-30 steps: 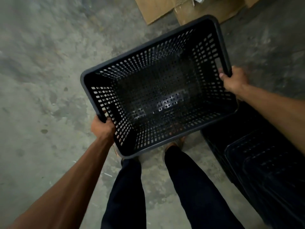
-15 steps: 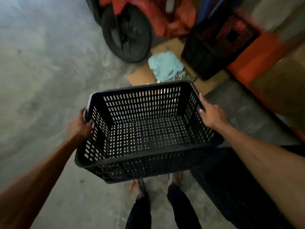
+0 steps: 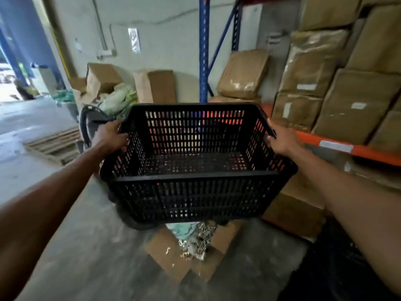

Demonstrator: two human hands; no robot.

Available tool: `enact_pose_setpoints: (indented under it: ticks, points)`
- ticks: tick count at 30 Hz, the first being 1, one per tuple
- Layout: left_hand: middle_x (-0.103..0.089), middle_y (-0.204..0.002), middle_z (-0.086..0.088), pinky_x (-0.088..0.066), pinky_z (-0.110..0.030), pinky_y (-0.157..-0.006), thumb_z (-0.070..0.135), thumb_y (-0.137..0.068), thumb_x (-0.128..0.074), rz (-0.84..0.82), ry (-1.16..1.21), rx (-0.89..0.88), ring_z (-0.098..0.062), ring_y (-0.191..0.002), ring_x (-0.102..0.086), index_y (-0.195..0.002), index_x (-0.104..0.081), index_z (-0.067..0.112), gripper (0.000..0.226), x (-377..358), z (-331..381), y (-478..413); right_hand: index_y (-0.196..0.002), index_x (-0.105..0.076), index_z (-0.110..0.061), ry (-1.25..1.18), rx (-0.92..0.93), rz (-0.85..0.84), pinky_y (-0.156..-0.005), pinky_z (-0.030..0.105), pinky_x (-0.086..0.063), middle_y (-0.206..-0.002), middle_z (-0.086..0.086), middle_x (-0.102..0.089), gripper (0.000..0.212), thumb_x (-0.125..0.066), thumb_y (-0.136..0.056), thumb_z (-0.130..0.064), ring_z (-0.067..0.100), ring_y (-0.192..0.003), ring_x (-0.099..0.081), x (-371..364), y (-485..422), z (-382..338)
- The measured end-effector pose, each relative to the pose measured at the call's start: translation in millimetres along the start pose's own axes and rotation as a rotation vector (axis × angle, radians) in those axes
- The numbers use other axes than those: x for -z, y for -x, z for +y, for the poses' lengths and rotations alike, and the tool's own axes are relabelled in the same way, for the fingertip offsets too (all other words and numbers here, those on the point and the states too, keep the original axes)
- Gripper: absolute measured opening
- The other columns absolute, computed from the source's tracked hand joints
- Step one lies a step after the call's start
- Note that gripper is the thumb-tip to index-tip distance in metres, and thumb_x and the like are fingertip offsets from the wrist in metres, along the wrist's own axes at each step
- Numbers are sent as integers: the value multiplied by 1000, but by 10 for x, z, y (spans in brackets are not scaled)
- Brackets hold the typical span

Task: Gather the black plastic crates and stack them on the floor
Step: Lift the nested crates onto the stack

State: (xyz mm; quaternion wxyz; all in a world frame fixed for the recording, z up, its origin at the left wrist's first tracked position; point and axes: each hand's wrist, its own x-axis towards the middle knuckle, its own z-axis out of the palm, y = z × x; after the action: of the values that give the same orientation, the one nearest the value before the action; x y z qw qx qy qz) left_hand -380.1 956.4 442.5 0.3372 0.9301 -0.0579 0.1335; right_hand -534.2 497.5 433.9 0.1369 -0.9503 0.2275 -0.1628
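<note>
A black plastic crate with slotted walls hangs level in front of me, raised to about chest height, and it is empty. My left hand grips the rim of its left short side. My right hand grips the rim of its right short side. At the bottom right, beneath my right arm, a dark mass shows on the floor; it is too dim to tell what it is.
Flattened cardboard with a teal cloth and metal scraps lies on the concrete floor under the crate. Racking with an orange beam and stacked cartons fills the right. A wheel and a wooden pallet stand left.
The crate has come up from knee height, tilted toward me, to chest height and level. My view has swung up from the floor to the racking and wall. Both hands kept their grip.
</note>
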Motion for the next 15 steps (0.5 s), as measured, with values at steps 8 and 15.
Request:
enact_pose_setpoints:
  ticks: [8, 15]
  points:
    - [-73, -95, -22, -58, -50, -79, 27, -72, -46, 75, 86, -542, -39, -85, -72, -116, -62, 19, 48, -19, 2128, -211, -146, -42, -13, 52, -172, 372, -93, 51, -48, -121, 31, -62, 56, -46, -91, -25, 49, -112, -58, 2011, 687, 1045]
    - [-72, -94, -27, -54, -48, -86, 18, -79, -53, -22, 219, -766, -41, -94, -69, -118, -64, 12, 41, -711, 3565, 573, -149, -37, -31, 212, -400, 491, -102, 46, -46, -137, 21, -57, 59, -51, -92, -26, 41, -124, -53, 3054, 1855, 2118]
